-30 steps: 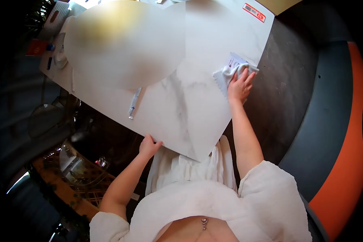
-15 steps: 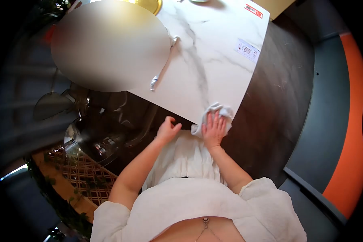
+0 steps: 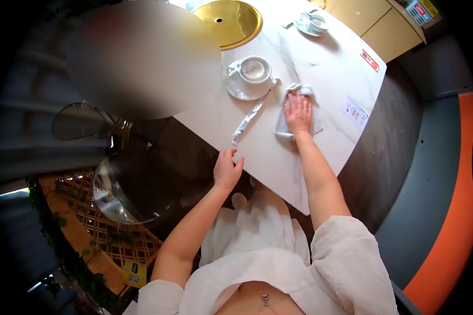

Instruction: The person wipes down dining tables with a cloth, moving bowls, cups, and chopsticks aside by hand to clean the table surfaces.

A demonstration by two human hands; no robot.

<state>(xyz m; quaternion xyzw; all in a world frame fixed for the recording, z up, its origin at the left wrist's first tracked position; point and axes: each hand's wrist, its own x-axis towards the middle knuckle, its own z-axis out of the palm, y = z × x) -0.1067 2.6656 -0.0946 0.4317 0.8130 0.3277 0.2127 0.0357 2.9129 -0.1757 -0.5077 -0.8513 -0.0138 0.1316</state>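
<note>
My right hand point(image 3: 298, 111) holds a crumpled white cloth point(image 3: 285, 129) down against the white marble-patterned tabletop point(image 3: 331, 126). Its fingers point away from me over the fabric. Beside the near left edge of the table hovers my left hand point(image 3: 228, 169), loosely curled, thumb apart from the fingers and nothing in it. A long, thin clear-wrapped packet point(image 3: 248, 119) lies on the table just beyond that hand. Behind the packet, a white bowl point(image 3: 256, 69) sits on a white plate point(image 3: 240, 93), seemingly in clear wrap.
A round gold disc point(image 3: 236, 23) is set at the table's far side. Another white cup point(image 3: 316, 23) on a plate stands farther back. A printed card point(image 3: 356, 113) and a red label point(image 3: 369, 60) lie along the right edge. A transparent chair point(image 3: 123, 194) stands at left.
My right hand has moved the cloth from the near corner farther onto the tabletop. The view has shifted, bringing the bowl and plate into sight. My left hand stays near the edge.
</note>
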